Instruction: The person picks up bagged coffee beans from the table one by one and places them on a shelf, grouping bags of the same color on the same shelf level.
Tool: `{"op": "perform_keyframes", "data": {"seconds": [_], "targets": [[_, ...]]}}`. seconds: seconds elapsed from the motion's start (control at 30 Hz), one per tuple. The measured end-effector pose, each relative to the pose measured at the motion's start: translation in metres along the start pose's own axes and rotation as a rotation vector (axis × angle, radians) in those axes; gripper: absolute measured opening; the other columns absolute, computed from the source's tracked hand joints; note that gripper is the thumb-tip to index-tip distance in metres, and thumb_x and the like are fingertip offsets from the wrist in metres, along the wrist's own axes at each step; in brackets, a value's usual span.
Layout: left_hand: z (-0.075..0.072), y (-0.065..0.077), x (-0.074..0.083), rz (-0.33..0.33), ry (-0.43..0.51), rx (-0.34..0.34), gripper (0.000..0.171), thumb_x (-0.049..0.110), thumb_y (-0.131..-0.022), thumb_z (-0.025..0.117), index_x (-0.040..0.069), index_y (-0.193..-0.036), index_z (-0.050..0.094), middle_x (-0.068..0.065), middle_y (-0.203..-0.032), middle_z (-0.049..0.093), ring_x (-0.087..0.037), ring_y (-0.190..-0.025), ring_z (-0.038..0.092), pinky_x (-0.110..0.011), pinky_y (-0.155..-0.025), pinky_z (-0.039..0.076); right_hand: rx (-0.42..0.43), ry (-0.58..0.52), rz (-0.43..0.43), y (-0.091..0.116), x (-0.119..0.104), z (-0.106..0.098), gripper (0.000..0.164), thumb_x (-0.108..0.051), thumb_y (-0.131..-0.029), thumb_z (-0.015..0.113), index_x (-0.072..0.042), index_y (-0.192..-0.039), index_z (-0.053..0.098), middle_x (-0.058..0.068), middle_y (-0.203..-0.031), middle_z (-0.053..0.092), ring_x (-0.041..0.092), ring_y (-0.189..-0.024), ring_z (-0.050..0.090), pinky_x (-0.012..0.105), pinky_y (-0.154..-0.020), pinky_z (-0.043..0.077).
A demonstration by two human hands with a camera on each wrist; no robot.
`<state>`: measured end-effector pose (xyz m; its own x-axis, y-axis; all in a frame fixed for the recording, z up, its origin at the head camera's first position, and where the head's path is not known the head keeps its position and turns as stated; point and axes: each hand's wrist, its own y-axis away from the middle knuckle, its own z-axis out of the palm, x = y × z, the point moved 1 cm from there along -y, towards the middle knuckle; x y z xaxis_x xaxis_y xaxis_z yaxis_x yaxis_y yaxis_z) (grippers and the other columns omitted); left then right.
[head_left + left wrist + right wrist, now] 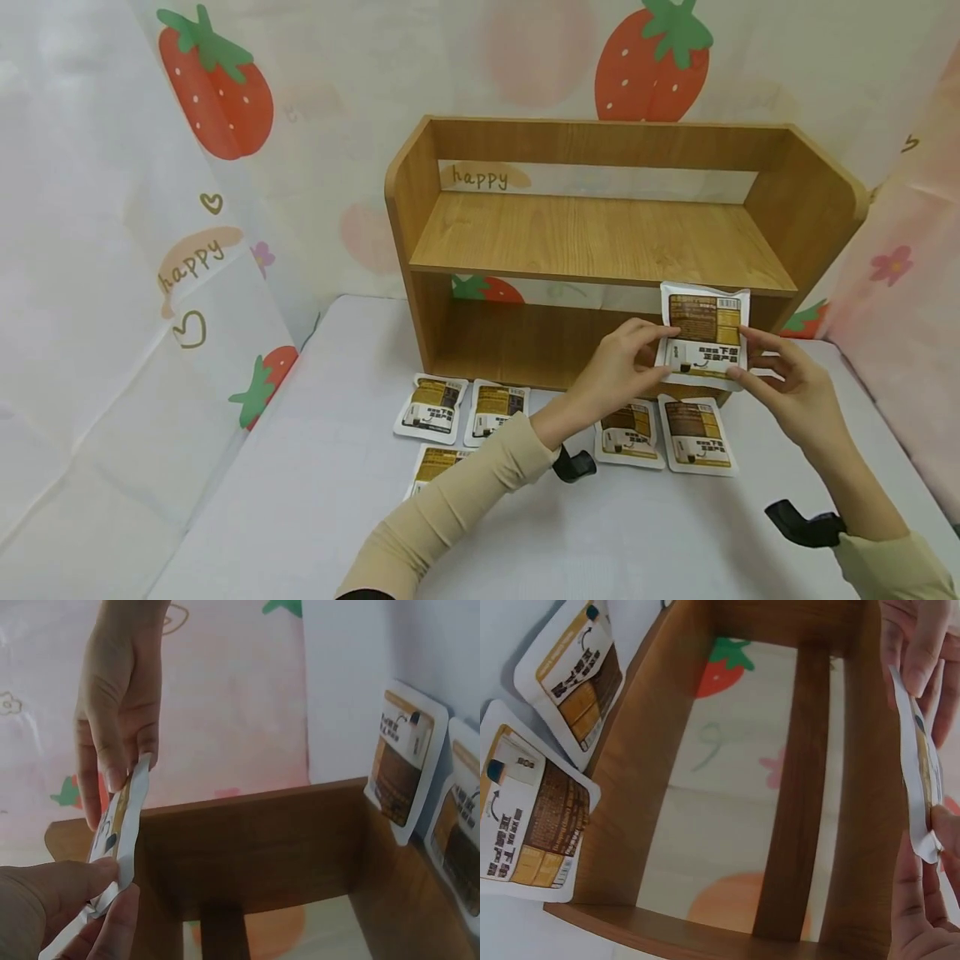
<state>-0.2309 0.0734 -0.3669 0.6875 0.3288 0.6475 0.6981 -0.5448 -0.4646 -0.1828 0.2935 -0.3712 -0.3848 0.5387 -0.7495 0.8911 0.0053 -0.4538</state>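
Up in front of the shelf's right part is a flat white-edged food pouch [703, 333] with a brown and yellow printed label, its barcode at the top. My left hand [618, 367] pinches its left edge between thumb and fingers. On the opposite edge, my right hand [798, 396] grips it the same way. Seen edge-on in the left wrist view, the pouch [124, 825] is thin, with thumbs on the printed face. Below the hands, two similar pouches lie side by side on the table, the nearer to the right hand being this pouch [697, 435].
A two-tier wooden shelf [600, 237] stands on the white table [300, 500] against a strawberry-print cloth. More pouches [431, 408] lie along its front left, one of them [435, 467] partly hidden by my left sleeve. The shelf's lower board [525, 342] sits close behind them.
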Motion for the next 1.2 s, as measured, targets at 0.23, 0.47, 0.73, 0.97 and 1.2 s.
{"op": "perform_keyframes", "data": {"seconds": [0.23,0.47,0.73,0.97,1.2], "targets": [[-0.006,-0.012,0.004,0.008,-0.029,-0.007,0.043,0.011,-0.087,0.065,0.01,-0.129,0.054,-0.005,-0.121,0.053,-0.004,-0.085,0.051,-0.002,-0.066,0.042,0.048,-0.039,-0.019,-0.01,-0.002,-0.003,0.046,0.008,-0.081,0.065,0.004,-0.125,0.053,-0.012,-0.104,0.054,-0.004,-0.087,0.056,0.004,-0.073,0.046],[-0.011,-0.022,0.008,0.032,-0.034,0.014,0.041,0.012,-0.087,0.065,0.01,-0.127,0.056,-0.004,-0.121,0.055,-0.006,-0.083,0.053,-0.007,-0.069,0.042,0.088,-0.043,0.04,-0.017,-0.005,-0.007,0.044,0.0,-0.084,0.064,-0.002,-0.127,0.055,-0.015,-0.1,0.055,-0.004,-0.088,0.054,0.003,-0.073,0.044],[-0.015,-0.036,0.015,0.003,-0.031,0.011,0.046,0.012,-0.087,0.064,0.006,-0.131,0.051,-0.006,-0.122,0.049,-0.004,-0.083,0.048,-0.003,-0.067,0.04,0.095,-0.077,-0.011,-0.024,-0.01,-0.008,0.053,0.011,-0.08,0.064,0.001,-0.13,0.052,-0.014,-0.108,0.052,-0.005,-0.092,0.055,0.003,-0.076,0.044],[-0.018,-0.046,0.018,0.0,-0.039,0.009,0.054,0.017,-0.082,0.069,0.004,-0.131,0.052,-0.008,-0.127,0.043,-0.006,-0.085,0.048,-0.003,-0.068,0.042,0.09,-0.071,-0.055,-0.032,-0.014,-0.008,0.054,0.015,-0.078,0.063,0.005,-0.13,0.05,-0.015,-0.115,0.049,-0.004,-0.093,0.054,0.004,-0.079,0.043],[-0.022,-0.054,0.02,-0.011,-0.042,0.008,0.046,0.013,-0.081,0.07,0.004,-0.125,0.058,-0.009,-0.129,0.043,-0.009,-0.092,0.055,-0.003,-0.073,0.043,0.121,-0.016,-0.046,-0.04,-0.018,-0.01,0.043,0.005,-0.081,0.066,0.007,-0.123,0.055,-0.008,-0.123,0.049,-0.003,-0.097,0.05,0.002,-0.08,0.041]]}}
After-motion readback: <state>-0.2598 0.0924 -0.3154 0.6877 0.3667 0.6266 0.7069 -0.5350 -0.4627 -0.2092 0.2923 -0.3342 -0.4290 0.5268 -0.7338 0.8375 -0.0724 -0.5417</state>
